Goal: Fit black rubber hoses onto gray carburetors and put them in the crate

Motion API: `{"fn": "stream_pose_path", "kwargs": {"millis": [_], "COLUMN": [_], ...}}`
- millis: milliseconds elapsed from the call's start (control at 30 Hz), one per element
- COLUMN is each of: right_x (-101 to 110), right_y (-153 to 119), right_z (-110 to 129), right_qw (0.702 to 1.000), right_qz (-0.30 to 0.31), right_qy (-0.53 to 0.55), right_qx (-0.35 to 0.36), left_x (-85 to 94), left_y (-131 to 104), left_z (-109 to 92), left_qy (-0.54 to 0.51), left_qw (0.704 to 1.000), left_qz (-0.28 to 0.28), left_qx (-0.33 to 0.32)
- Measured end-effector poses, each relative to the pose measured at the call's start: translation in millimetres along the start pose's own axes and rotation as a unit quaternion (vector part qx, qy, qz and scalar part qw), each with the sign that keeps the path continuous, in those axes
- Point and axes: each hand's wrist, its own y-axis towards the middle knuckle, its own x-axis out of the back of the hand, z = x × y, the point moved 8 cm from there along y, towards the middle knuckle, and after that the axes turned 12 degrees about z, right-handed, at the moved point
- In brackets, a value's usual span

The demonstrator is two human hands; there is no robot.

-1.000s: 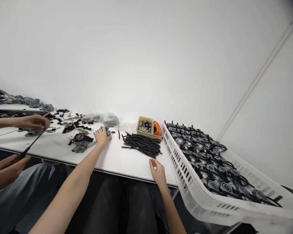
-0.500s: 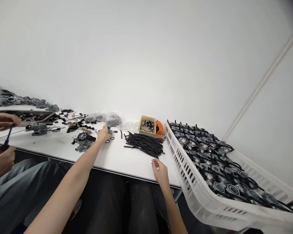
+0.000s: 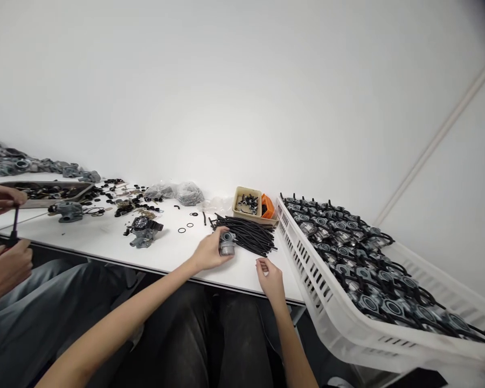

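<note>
My left hand (image 3: 210,251) is closed around a small grey metal carburetor (image 3: 227,244), held just over the table in front of the black rubber hoses (image 3: 246,235). The carburetor's round opening faces up and towards me. To its right, my right hand (image 3: 270,277) rests near the table's front edge with thumb and fingertips pinched together. Whatever is in that pinch, if anything, is too small to make out. Another carburetor (image 3: 143,237) stands further left, with a black wristwatch (image 3: 141,223) on it.
A white crate (image 3: 307,280) of carburetors with hoses stands right. Behind the hoses are a cream bin (image 3: 248,189) and an orange basket (image 3: 268,207). Black rings (image 3: 181,230) and plastic bags (image 3: 189,194) lie mid-table. At left, a co-worker's hands (image 3: 8,264) hold a screwdriver (image 3: 14,226).
My left hand has drawn back and to the right, bringing the carburetor from beside the rings to in front of the hoses. My right hand stays pinched in about the same place.
</note>
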Motion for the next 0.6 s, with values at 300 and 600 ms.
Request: {"fn": "stream_pose_path", "kwargs": {"millis": [300, 600], "right_x": [0, 1], "right_y": [2, 1], "right_z": [-3, -5], "right_qw": [1.000, 1.000], "right_qz": [-0.004, -0.012], "right_qy": [-0.004, -0.010], "right_qx": [0.011, 0.008], "left_x": [-47.5, -43.1], "left_y": [12, 5], "left_z": [-16, -2], "left_qy": [-0.092, -0.128], "left_qw": [0.990, 0.984], "left_qz": [0.082, 0.096], "left_qx": [-0.076, -0.080]}}
